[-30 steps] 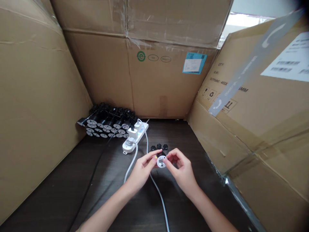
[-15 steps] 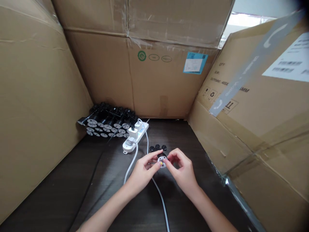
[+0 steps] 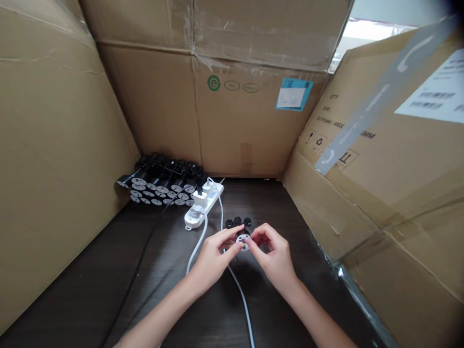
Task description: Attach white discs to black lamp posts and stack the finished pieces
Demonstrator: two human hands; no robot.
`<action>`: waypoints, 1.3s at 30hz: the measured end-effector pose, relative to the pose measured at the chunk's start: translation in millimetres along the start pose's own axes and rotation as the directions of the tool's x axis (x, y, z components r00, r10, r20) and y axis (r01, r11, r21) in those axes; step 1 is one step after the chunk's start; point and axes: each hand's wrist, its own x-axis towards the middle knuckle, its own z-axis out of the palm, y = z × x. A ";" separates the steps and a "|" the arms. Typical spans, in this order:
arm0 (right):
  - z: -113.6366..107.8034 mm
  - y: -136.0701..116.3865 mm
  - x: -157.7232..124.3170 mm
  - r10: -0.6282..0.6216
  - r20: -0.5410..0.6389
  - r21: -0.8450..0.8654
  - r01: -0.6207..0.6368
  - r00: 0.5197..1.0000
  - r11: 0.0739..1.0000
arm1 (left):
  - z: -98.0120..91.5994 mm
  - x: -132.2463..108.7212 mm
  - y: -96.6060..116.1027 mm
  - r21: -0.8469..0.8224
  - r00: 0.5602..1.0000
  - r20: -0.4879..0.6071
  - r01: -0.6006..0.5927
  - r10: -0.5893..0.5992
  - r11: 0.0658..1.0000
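Observation:
Both hands hold a black cylinder (image 3: 244, 232) with a round white end face turned toward me. That face has small dark openings, and a tiny yellow spot shows by my left thumb. My left hand (image 3: 216, 253) closes on its left side, fingers along the top and thumb at the face. From the right, my right hand (image 3: 273, 253) pinches at the face's edge with thumb and curled fingers. Just beyond the cylinder sit three small black knob-like pieces (image 3: 237, 221); whether they join it I cannot tell.
At the back left lies a stack of similar black cylinders (image 3: 161, 186) with white ends. A white power strip (image 3: 212, 199) with plugs stands beside it. A white cable (image 3: 240, 290) and a black cable (image 3: 139, 261) cross the dark table (image 3: 163, 309). Cardboard boxes (image 3: 239, 130) wall three sides.
Hardly anything differs. Both hands keep their hold on the black cylinder in the same place, and the view has shifted very slightly.

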 end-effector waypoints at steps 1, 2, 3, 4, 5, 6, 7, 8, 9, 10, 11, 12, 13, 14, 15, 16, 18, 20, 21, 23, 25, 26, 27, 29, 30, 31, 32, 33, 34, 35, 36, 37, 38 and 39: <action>0.1 -0.1 -0.2 0.000 0.002 0.000 0.000 1.000 1.000 | -0.3 0.1 0.3 0.013 1.000 -0.001 -0.005 0.005 1.000; 0.1 -0.2 -0.3 0.002 0.005 0.002 -0.002 1.000 1.000 | -0.5 0.1 0.6 0.021 1.000 -0.001 -0.008 0.008 1.000; 0.2 -0.4 -0.3 0.004 0.008 0.006 -0.004 1.000 1.000 | -0.7 0.0 1.0 0.025 1.000 -0.002 -0.010 0.010 1.000; 0.2 -0.7 -0.3 0.009 0.011 0.014 -0.009 1.000 1.000 | -0.9 -0.1 1.3 0.028 1.000 -0.002 -0.011 0.011 1.000; 0.2 -1.1 -0.1 0.018 0.016 0.031 -0.019 1.000 0.999 | -1.0 -0.3 1.6 0.030 1.000 -0.004 -0.011 0.011 0.999; 0.0 -1.6 0.3 0.034 0.023 0.060 -0.035 0.999 0.998 | -1.1 -0.4 1.9 0.032 1.000 -0.007 -0.010 0.010 0.999; -0.2 -2.1 0.8 0.057 0.032 0.104 -0.060 0.998 0.993 | -1.3 -0.6 2.1 0.033 1.000 -0.010 -0.009 0.009 0.999; -0.6 -2.5 1.5 0.086 0.045 0.162 -0.092 0.995 0.983 | -1.4 -0.6 2.3 0.032 1.000 -0.013 -0.008 0.009 0.999; -0.8 -2.9 2.1 0.123 0.064 0.225 -0.134 0.990 0.965 | -1.6 -0.6 2.4 0.030 1.000 -0.015 -0.010 0.011 0.999; -1.0 -3.1 2.7 0.163 0.093 0.285 -0.183 0.982 0.941 | -1.7 -0.5 2.5 0.030 1.000 -0.016 -0.014 0.015 0.999; -1.1 -3.2 3.2 0.199 0.131 0.336 -0.233 0.971 0.913 | -1.8 -0.4 2.5 0.033 1.000 -0.016 -0.020 0.021 0.999; -0.8 -3.1 3.4 0.227 0.174 0.372 -0.277 0.958 0.886 | -1.8 -0.3 2.4 0.040 0.999 -0.015 -0.028 0.028 0.999; -0.3 -2.9 3.4 0.244 0.216 0.396 -0.313 0.946 0.863 | -1.8 -0.2 2.3 0.049 0.999 -0.015 -0.035 0.036 0.998; 0.6 -2.6 3.2 0.252 0.253 0.413 -0.340 0.934 0.845 | -1.7 -0.1 2.1 0.058 0.999 -0.016 -0.041 0.042 0.997; 1.7 -2.4 2.7 0.252 0.286 0.430 -0.359 0.925 0.829 | -1.6 -0.2 2.1 0.067 0.999 -0.017 -0.047 0.048 0.997; 3.0 -2.2 2.2 0.248 0.312 0.446 -0.372 0.917 0.814 | -1.5 -0.4 2.1 0.076 0.998 -0.017 -0.052 0.053 0.996; 5.4 -1.9 1.1 0.249 0.344 0.473 -0.396 0.905 0.787 | -1.5 -1.0 2.7 0.093 0.998 -0.010 -0.064 0.065 0.994; 7.1 -2.0 0.5 0.259 0.352 0.491 -0.413 0.899 0.767 | -1.5 -1.9 3.8 0.105 0.997 0.002 -0.076 0.076 0.992; 7.4 -2.2 0.3 0.265 0.345 0.497 -0.415 0.900 0.762 | -1.4 -2.4 4.5 0.103 0.997 0.009 -0.078 0.077 0.992; 7.3 -2.8 0.3 0.279 0.321 0.503 -0.413 0.905 0.759 | -1.3 -3.1 6.1 0.072 0.998 0.027 -0.064 0.062 0.995; 6.5 -3.9 0.3 0.289 0.287 0.499 -0.401 0.913 0.768 | -1.1 -3.4 7.6 0.031 0.998 0.050 -0.041 0.040 0.999; 6.2 -4.6 0.1 0.292 0.268 0.491 -0.391 0.918 0.778 | -0.9 -3.4 8.2 0.016 0.998 0.062 -0.034 0.033 0.999; 5.9 -5.4 -0.1 0.289 0.249 0.480 -0.377 0.924 0.792 | -0.8 -3.3 8.7 0.006 0.997 0.071 -0.033 0.033 0.999; 5.8 -6.7 -0.8 0.270 0.209 0.452 -0.338 0.940 0.826 | -0.6 -2.9 9.4 -0.004 0.995 0.087 -0.044 0.044 0.999; 5.9 -7.1 -1.2 0.256 0.192 0.435 -0.316 0.947 0.843 | -0.6 -2.7 9.4 -0.010 0.995 0.091 -0.050 0.051 0.999; 6.1 -7.3 -1.6 0.240 0.177 0.419 -0.293 0.955 0.859 | -0.6 -2.4 9.3 -0.018 0.994 0.095 -0.055 0.056 0.998; 6.4 -7.3 -1.8 0.228 0.164 0.405 -0.276 0.960 0.872 | -0.7 -2.2 9.0 -0.026 0.994 0.096 -0.057 0.060 0.998; 6.6 -7.1 -1.8 0.219 0.155 0.393 -0.264 0.963 0.881 | -0.8 -1.9 8.6 -0.034 0.994 0.093 -0.058 0.061 0.998; 6.7 -6.8 -1.6 0.215 0.152 0.387 -0.259 0.965 0.885 | -0.9 -1.7 8.1 -0.043 0.994 0.091 -0.058 0.061 0.997; 6.5 -6.4 -1.2 0.216 0.157 0.389 -0.261 0.964 0.883 | -1.0 -1.4 7.6 -0.055 0.994 0.089 -0.056 0.061 0.997; 6.1 -6.1 -0.6 0.217 0.169 0.401 -0.268 0.961 0.876 | -1.2 -1.2 7.2 -0.072 0.994 0.087 -0.053 0.060 0.996; 5.4 -5.9 0.2 0.215 0.188 0.419 -0.277 0.958 0.865 | -1.3 -1.0 6.9 -0.089 0.995 0.086 -0.048 0.056 0.995; 4.5 -5.8 1.0 0.212 0.210 0.442 -0.286 0.955 0.850 | -1.6 -0.8 6.7 -0.105 0.995 0.086 -0.041 0.050 0.994; 3.5 -5.7 1.7 0.206 0.232 0.467 -0.294 0.951 0.834 | -1.9 -0.7 6.6 -0.117 0.995 0.086 -0.031 0.042 0.993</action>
